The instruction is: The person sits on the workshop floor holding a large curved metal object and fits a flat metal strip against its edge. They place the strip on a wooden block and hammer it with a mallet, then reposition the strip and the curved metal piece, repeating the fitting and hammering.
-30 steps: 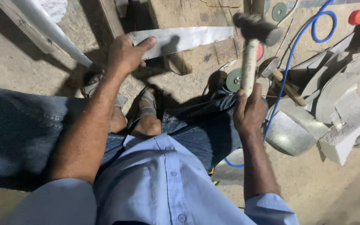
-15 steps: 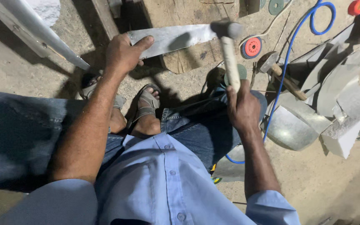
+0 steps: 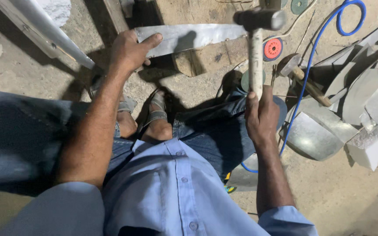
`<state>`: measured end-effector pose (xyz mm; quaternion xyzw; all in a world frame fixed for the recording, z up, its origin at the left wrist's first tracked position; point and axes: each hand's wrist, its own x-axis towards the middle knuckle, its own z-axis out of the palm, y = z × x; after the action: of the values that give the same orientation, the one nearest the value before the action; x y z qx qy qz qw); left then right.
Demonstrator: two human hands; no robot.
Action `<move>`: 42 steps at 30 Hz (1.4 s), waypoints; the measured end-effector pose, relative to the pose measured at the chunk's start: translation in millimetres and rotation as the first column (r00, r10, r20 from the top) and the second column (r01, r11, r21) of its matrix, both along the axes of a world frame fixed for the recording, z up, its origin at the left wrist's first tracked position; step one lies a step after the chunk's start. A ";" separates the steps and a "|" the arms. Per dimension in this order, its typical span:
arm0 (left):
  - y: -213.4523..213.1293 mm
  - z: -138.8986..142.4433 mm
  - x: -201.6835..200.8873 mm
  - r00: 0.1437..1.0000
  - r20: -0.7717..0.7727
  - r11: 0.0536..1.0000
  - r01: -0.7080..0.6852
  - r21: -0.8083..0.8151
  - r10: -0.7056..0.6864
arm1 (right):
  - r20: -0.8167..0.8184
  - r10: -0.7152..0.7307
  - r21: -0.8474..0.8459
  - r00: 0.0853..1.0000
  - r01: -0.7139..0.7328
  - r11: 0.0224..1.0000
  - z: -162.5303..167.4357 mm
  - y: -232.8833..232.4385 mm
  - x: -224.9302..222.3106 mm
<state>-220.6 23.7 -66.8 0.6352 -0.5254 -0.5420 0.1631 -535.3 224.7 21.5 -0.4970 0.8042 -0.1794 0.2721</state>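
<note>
My left hand (image 3: 130, 51) presses down on the left end of a shiny strip of sheet metal (image 3: 197, 37) that lies across a wooden block (image 3: 206, 59). My right hand (image 3: 261, 114) grips the pale handle of a hammer (image 3: 255, 39). The dark hammer head hangs just above the strip's right end. I sit on the ground with my sandalled feet (image 3: 156, 116) tucked in front of me.
Cut sheet-metal pieces (image 3: 359, 105) are piled at the right. A second hammer (image 3: 305, 78) lies beside a red grinding disc (image 3: 273, 48) and a blue hose (image 3: 311, 61). A long metal bar (image 3: 44, 30) runs off to the upper left.
The hammer came down onto the strip's right end half a second ago and now stands raised again. My left hand has kept its hold on the strip.
</note>
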 end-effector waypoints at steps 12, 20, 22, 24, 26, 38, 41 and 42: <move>11.6 -16.9 -36.9 0.973 0.199 0.983 0.143 -0.111 -0.119 | 0.404 0.070 -0.490 0.912 0.151 0.858 44.1 14.7 -8.5; 10.5 -26.9 -44.0 0.976 0.207 0.998 0.069 -0.013 -0.065 | -0.048 0.077 -0.068 0.996 -0.080 0.994 1.4 1.2 6.0; 10.2 -32.1 -39.9 0.968 0.240 0.995 0.090 -0.033 -0.079 | 0.020 -0.005 0.064 1.000 0.004 0.998 15.6 1.8 6.5; 7.8 -38.7 -41.5 0.978 0.198 0.978 0.100 -0.183 -0.064 | 0.250 -0.114 -0.134 0.962 0.151 0.980 36.2 11.6 0.5; 10.5 -44.8 -46.1 0.996 0.067 0.907 0.086 -0.413 -0.064 | 0.479 0.005 -0.405 0.878 0.216 0.889 43.6 23.5 1.5; -3.9 -36.1 -53.1 0.875 0.475 0.918 0.261 -0.301 -0.093 | 0.249 -0.089 -0.123 0.964 0.123 0.985 41.9 5.8 12.7; -3.8 -32.4 -49.8 0.937 0.314 0.937 0.238 -0.255 -0.152 | 0.311 0.077 -0.541 0.947 0.110 0.834 44.2 14.8 11.6; -4.9 -31.8 -49.2 0.943 0.281 0.948 0.239 -0.208 -0.177 | 0.304 0.123 -0.576 0.945 0.079 0.814 37.6 11.7 11.0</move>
<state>-269.8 18.8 -98.6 0.6166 -0.6681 -0.4016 0.1100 -524.2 236.4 59.2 -0.5286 0.6487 -0.4926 0.2390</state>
